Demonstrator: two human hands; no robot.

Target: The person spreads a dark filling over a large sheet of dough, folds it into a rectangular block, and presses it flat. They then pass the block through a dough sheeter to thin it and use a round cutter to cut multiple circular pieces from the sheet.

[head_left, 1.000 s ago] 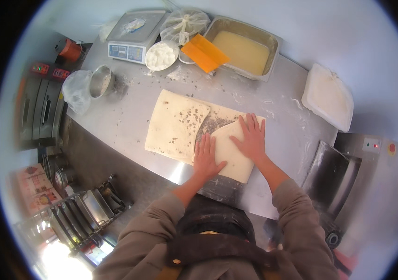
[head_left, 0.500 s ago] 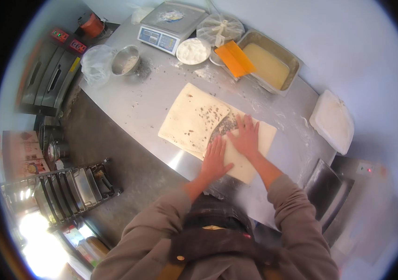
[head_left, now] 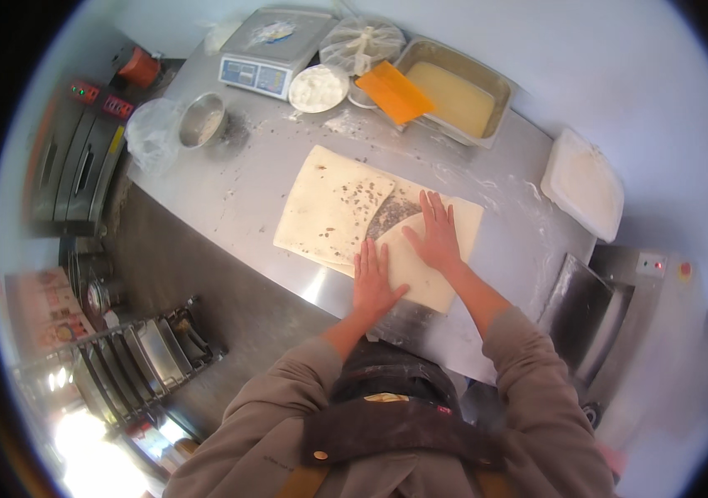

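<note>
A large pale sheet of dough (head_left: 325, 199) lies folded on the steel worktable. Its left and right flaps are turned inward, and dark bits show in the gap between them and over part of the left flap. My left hand (head_left: 376, 280) rests flat on the near-left edge of the right flap, fingers stretched toward the gap. Flat on the far part of the same flap lies my right hand (head_left: 437, 236), its fingers spread near the far edge. Both hands are open and hold nothing; their palms hide some of the dough beneath.
Along the back of the worktable (head_left: 229, 216) stand a scale (head_left: 275, 50), a bowl of white powder (head_left: 319, 88), an orange scraper (head_left: 395, 91) and a metal pan of pale liquid (head_left: 462, 104). A metal bowl (head_left: 203, 121) sits left, a white tub (head_left: 584, 184) right. Trays (head_left: 154, 344) fill a floor rack.
The view has shifted slightly. Both hands stay flat on the right flap of dough, the right hand's fingers now closer together; little else differs.
</note>
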